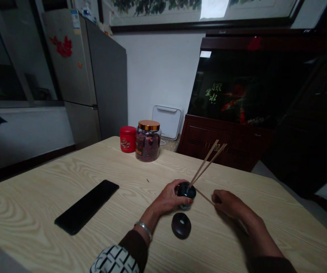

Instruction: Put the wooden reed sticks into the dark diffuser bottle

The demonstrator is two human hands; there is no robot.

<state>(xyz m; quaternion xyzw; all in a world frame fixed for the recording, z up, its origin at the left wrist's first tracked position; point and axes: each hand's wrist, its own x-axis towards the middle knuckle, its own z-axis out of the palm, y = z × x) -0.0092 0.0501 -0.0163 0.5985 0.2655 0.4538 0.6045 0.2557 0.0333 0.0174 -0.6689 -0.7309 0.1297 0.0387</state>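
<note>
My left hand [171, 197] is wrapped round a small dark-topped reed diffuser bottle [186, 190] standing on the table. Several thin wooden reed sticks [209, 162] lean out of its top toward the upper right. Another reed stick [205, 196] slants low from beside the bottle, and my right hand [227, 203] pinches its near end. Whether that stick's far end touches the bottle or lies behind it, I cannot tell. Just in front of the bottle rests a dark round cap [181, 226] with a pale spot in its middle.
A black phone-like slab [86, 207] lies to the left on the wooden table [123, 242]. At the far edge stand a red canister [128, 139] and a copper-lidded jar [148, 144] of dried flowers. A tiny brown bit [148, 180] lies mid-table.
</note>
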